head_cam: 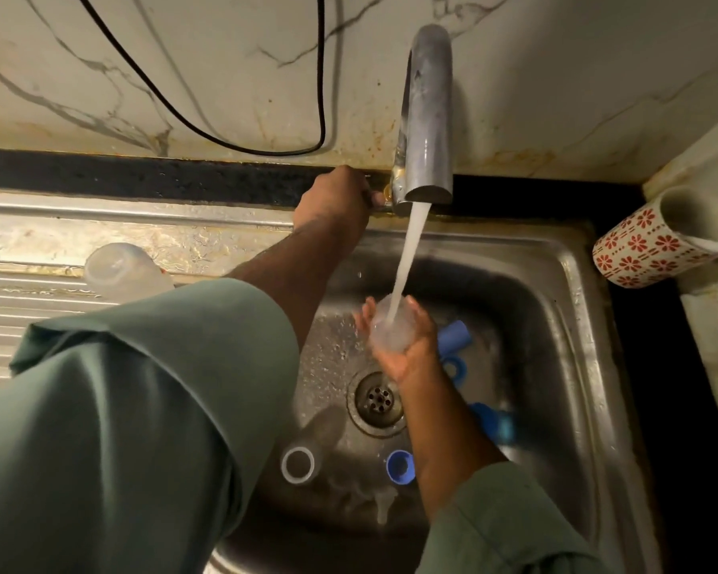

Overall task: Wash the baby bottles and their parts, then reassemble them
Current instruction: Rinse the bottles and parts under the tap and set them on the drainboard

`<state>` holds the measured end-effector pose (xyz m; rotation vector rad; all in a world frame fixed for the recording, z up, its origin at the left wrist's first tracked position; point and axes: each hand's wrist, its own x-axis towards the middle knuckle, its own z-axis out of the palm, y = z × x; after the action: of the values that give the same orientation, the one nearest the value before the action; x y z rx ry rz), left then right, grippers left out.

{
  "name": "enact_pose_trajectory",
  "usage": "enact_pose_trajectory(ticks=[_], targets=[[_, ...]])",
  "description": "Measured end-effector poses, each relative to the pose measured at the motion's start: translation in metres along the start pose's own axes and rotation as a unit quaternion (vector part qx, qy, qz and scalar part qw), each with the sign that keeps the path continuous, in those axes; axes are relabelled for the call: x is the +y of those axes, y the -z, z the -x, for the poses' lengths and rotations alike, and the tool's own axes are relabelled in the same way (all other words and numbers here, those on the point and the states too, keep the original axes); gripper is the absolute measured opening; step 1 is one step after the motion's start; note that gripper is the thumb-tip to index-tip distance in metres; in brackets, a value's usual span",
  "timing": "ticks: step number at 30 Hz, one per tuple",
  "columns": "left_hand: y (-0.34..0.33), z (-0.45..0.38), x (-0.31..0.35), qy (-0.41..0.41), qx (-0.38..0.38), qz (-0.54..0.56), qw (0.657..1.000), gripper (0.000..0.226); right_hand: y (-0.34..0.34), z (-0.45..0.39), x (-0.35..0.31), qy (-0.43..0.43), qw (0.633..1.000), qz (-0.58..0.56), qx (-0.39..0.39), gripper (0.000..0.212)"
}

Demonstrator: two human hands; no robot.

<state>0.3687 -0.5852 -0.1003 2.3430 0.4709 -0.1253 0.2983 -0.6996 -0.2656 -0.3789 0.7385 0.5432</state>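
Note:
My right hand (407,345) cups a clear bottle part (388,331) under the running water from the tap (425,118). My left hand (334,198) grips the tap handle (376,199) at the tap's base. In the steel sink (556,308) lie several blue parts: a cap (457,331), a ring (454,366), another blue piece (498,424) and a blue ring (399,466). A clear bottle (303,457) with a white rim lies near the drain (377,397). Another clear bottle (121,271) rests on the drainboard at the left.
A red-and-white patterned cup (647,246) stands on the ledge right of the sink. A black cable (241,147) hangs against the marble wall. The ridged steel drainboard (38,292) stretches to the left.

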Motion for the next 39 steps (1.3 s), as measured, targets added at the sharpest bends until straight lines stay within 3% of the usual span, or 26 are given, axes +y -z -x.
enact_pose_trajectory(ticks=[4,6,8,10,12,15,22,28,30,36,39], targets=[[-0.001,0.0,0.0,-0.002,-0.001,-0.001,1.0,0.02,0.019,0.005,-0.013,-0.089,0.984,0.143,-0.052,0.036],[-0.001,0.001,0.001,-0.003,-0.001,0.001,1.0,0.013,0.017,0.005,-0.017,-0.104,0.951,0.287,-0.049,0.036],[-0.002,0.001,0.0,-0.003,0.003,0.005,1.0,0.004,0.019,0.001,-0.02,-0.066,0.902,0.425,-0.027,0.048],[-0.001,0.002,0.001,0.002,0.004,0.013,1.0,0.004,0.02,0.001,-0.024,-0.052,0.877,0.477,-0.034,0.043],[-0.001,0.002,0.002,0.008,0.004,0.018,1.0,0.006,0.023,0.004,-0.025,-0.103,0.891,0.439,-0.057,0.034],[-0.002,0.002,0.002,0.013,0.004,0.023,1.0,0.017,0.039,0.006,-0.022,-0.131,0.922,0.364,-0.034,0.046],[0.005,-0.004,0.001,0.021,-0.017,0.021,0.999,0.034,0.06,0.018,-0.016,-0.111,0.973,0.182,-0.091,0.051],[0.001,-0.002,0.0,0.01,-0.004,0.007,1.0,0.022,0.056,0.015,-0.018,-0.05,0.962,0.269,-0.024,0.05],[0.001,-0.003,0.0,0.01,-0.007,0.01,1.0,0.019,0.055,0.015,-0.022,-0.052,0.961,0.272,-0.004,0.04],[0.0,-0.001,-0.001,0.004,-0.004,0.007,1.0,0.016,0.037,0.007,-0.017,-0.042,0.964,0.264,-0.015,0.043],[0.001,0.0,-0.001,0.005,-0.008,0.009,1.0,0.02,0.023,0.0,-0.014,-0.001,0.973,0.232,-0.01,0.025]])
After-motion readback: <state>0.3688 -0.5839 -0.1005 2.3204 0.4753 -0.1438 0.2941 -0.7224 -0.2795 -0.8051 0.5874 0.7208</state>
